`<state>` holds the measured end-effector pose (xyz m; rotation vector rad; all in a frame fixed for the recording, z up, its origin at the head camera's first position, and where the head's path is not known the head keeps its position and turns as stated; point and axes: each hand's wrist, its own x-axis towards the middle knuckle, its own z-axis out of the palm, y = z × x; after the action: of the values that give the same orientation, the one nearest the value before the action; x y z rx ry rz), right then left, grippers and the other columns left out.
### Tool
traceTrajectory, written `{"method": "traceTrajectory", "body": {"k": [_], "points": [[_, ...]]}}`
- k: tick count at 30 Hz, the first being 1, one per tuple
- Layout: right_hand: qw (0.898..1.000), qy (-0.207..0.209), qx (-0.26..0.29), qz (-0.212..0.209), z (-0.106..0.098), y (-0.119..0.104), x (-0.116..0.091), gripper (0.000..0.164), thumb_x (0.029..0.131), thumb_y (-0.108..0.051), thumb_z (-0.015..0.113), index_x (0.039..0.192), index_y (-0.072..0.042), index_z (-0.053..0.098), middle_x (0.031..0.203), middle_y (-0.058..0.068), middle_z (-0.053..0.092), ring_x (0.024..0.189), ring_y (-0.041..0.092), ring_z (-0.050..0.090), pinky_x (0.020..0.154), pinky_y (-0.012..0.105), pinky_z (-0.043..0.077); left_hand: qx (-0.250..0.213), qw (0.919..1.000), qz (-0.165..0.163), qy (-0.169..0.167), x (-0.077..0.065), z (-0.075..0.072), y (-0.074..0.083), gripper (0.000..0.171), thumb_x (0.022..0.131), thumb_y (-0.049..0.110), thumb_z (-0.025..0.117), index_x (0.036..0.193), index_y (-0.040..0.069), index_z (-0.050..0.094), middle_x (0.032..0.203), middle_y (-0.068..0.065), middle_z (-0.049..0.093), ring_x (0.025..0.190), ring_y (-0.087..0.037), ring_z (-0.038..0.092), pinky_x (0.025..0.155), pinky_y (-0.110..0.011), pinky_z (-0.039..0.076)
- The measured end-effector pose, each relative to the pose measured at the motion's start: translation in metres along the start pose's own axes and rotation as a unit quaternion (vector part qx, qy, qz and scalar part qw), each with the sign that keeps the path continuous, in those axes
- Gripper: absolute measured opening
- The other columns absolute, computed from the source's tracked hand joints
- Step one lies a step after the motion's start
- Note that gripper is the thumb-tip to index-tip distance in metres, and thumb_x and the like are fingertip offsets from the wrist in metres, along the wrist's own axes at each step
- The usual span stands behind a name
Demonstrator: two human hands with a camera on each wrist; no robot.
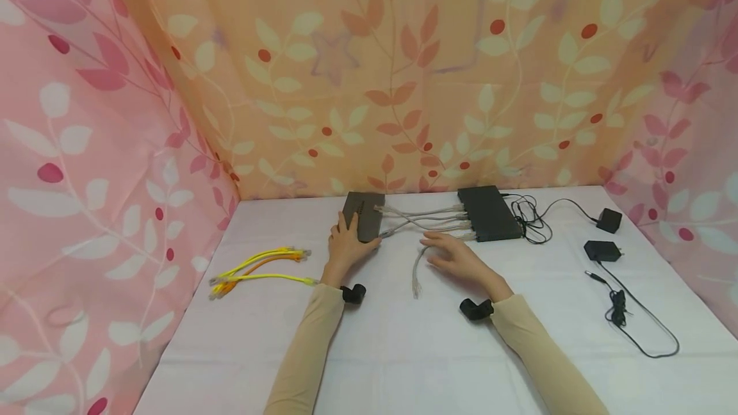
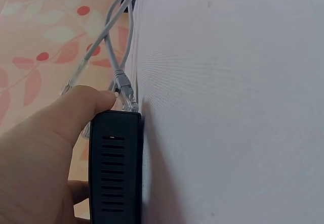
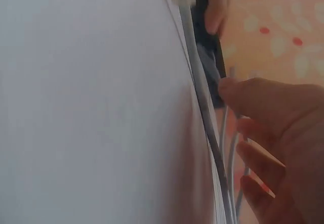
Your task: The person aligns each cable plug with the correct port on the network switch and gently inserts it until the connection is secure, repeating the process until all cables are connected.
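Note:
My left hand [image 1: 346, 245] rests on a dark grey network switch [image 1: 370, 210], fingers spread over its top. In the left wrist view, the thumb [image 2: 96, 100] lies at the corner of the vented switch [image 2: 116, 168], right beside a clear plug [image 2: 126, 100] of a grey Ethernet cable. My right hand [image 1: 458, 258] hovers over the table with loosely bent fingers and nothing between them. Close to its fingertips, a grey Ethernet cable [image 1: 415, 271] runs from a black network switch [image 1: 490, 213], its other end loose on the table. Several grey cables [image 1: 429, 213] stretch between the switches.
Yellow and orange Ethernet cables [image 1: 259, 268] lie at the left. A power adapter [image 1: 608, 219] with a coiled cord leads to the black switch at the right. Another adapter [image 1: 601, 251] lies nearer, its cord [image 1: 651, 312] loose. A patterned curtain [image 1: 403, 82] stands behind the table.

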<state>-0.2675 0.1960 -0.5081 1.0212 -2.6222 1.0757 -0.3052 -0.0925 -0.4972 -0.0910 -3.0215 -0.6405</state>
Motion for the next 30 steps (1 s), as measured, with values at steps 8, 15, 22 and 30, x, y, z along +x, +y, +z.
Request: {"method": "traceTrajectory", "body": {"k": [8, 15, 22, 30], "points": [[0.997, -0.066, 0.023, -0.015, 0.018, -0.016, 0.010, 0.040, 0.086, -0.011, 0.065, 0.124, -0.006, 0.059, 0.135, 0.014, 0.050, 0.129, 0.032, 0.040, 0.103, 0.052, 0.031, 0.007, 0.9999, -0.008, 0.004, 0.001, 0.002, 0.002, 0.095, 0.075, 0.064, 0.060, 0.148, 0.015, 0.023, 0.153, -0.022, 0.009, 0.128, -0.044, 0.028, 0.101, -0.055, 0.028], [0.996, -0.074, -0.001, -0.039, 0.025, -0.016, 0.015, 0.035, 0.087, -0.008, 0.063, 0.122, -0.005, 0.060, 0.132, 0.015, 0.053, 0.127, 0.033, 0.042, 0.104, 0.053, 0.029, 0.015, 0.9998, -0.006, 0.005, -0.001, 0.000, 0.003, 0.094, 0.076, 0.063, 0.060, 0.148, 0.014, 0.024, 0.152, -0.023, 0.010, 0.127, -0.045, 0.030, 0.101, -0.055, 0.029], [0.997, -0.065, 0.007, -0.035, 0.028, -0.015, 0.018, 0.034, 0.087, -0.009, 0.063, 0.121, -0.005, 0.061, 0.132, 0.015, 0.053, 0.127, 0.033, 0.042, 0.107, 0.054, 0.024, 0.018, 0.9998, -0.003, 0.006, -0.003, -0.001, 0.002, 0.094, 0.076, 0.062, 0.061, 0.147, 0.014, 0.025, 0.152, -0.024, 0.011, 0.124, -0.047, 0.031, 0.099, -0.056, 0.030], [0.999, -0.035, -0.018, -0.037, 0.032, -0.010, 0.022, 0.028, 0.087, -0.013, 0.065, 0.114, -0.010, 0.066, 0.127, 0.011, 0.057, 0.121, 0.030, 0.048, 0.101, 0.050, 0.035, 0.019, 0.9998, 0.009, 0.001, -0.008, 0.000, -0.001, 0.094, 0.076, 0.062, 0.061, 0.148, 0.014, 0.024, 0.152, -0.023, 0.010, 0.123, -0.046, 0.032, 0.100, -0.054, 0.029]]}}
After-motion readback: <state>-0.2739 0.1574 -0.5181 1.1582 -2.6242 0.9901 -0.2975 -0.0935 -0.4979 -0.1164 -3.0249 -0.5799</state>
